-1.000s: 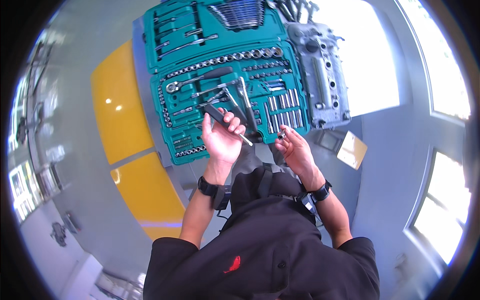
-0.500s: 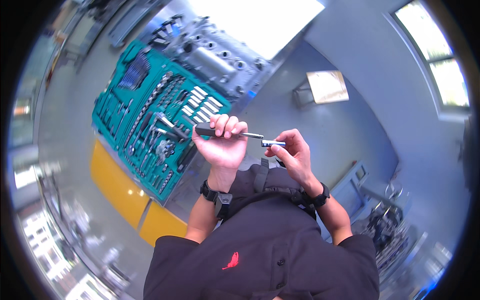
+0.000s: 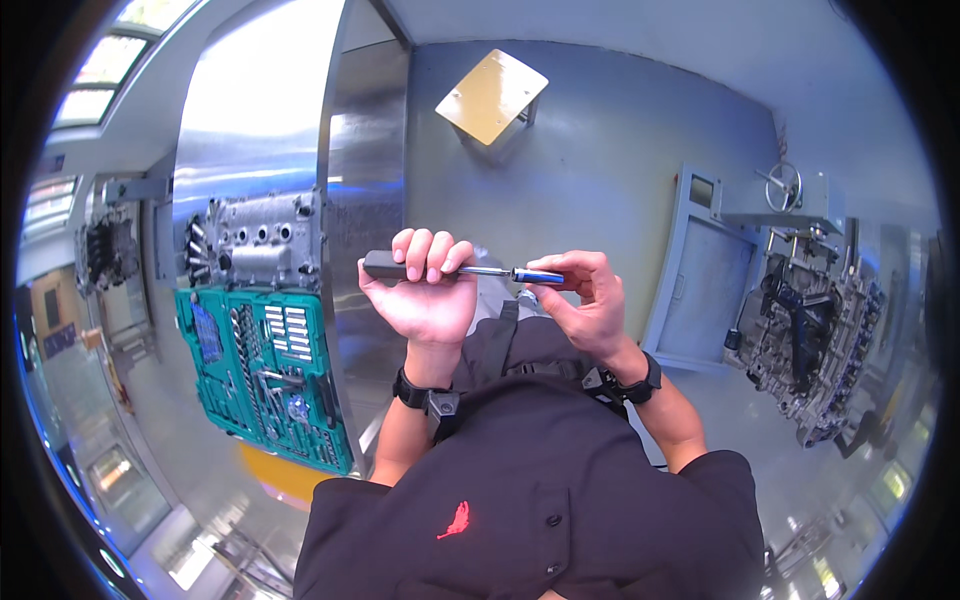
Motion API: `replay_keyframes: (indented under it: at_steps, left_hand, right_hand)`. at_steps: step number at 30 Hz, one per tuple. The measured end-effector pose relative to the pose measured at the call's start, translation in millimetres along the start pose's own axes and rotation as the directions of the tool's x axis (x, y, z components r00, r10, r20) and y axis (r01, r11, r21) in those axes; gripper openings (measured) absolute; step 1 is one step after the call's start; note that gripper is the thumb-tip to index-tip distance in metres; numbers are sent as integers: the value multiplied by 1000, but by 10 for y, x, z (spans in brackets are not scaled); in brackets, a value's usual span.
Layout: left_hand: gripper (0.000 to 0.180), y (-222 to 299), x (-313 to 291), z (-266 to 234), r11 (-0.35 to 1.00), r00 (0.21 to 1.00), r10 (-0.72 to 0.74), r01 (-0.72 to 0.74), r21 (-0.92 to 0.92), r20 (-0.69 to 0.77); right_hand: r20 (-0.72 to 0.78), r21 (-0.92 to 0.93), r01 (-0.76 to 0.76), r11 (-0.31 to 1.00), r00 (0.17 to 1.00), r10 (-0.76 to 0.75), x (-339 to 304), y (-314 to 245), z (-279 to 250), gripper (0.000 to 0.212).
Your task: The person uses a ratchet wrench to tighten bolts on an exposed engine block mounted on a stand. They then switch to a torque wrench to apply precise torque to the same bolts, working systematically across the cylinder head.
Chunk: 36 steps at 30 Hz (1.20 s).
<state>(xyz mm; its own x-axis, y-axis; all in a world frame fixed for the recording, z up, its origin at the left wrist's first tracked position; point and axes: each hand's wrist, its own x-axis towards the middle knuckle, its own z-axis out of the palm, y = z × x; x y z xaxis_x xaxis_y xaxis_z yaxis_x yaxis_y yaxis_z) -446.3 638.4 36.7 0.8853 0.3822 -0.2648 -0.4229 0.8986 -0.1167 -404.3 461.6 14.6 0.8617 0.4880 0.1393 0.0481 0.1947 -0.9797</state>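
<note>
Stool (image 3: pixel 492 97) (yellow-topped) on glossy floor (image 3: pixel 590 190)

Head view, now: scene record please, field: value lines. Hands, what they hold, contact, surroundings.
left_hand: left hand, grip closed on black-handled driver
right_hand: right hand, grip pinching metal socket
contact: driver tip meets socket's end; insertion depth not visible
left_side: open green tool case, sockets and wrenches inside
beyond_case: silver engine part
ahead: tan-topped stool
right_side: engine near handwheel
</note>
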Motion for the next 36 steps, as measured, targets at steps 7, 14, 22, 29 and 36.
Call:
replay_keyframes:
  at_steps: [7, 14, 22, 29, 36]
  left_hand:
    - [31, -547, 930, -24, 984, 984, -156, 163, 78, -86]
    - [33, -1294, 2151, 185, 914, 915, -369, 389, 112, -163]
    - [33, -2649, 3322, 405, 743, 735, -634, 665, 71, -241]
    - [39, -3910, 3649, 543, 554, 561, -784, 825, 108, -265]
    - [46, -4987, 3842, 608, 396, 480, -852, 852, 342, -209]
  right_hand:
    - [-50, -420, 193, 887, 971, -235, 532, 133, -656, 27]
    - [-107, -725, 188, 663, 919, -378, 1422, 43, -1324, 29]
    - [-469, -662, 5, 750, 777, -419, 2002, 35, -2141, 25]
    - [-779, -411, 60, 909, 495, -385, 2150, -106, -2905, 22]
    - [-760, -390, -261, 883, 633, -148, 2147, -361, -3935, 22]
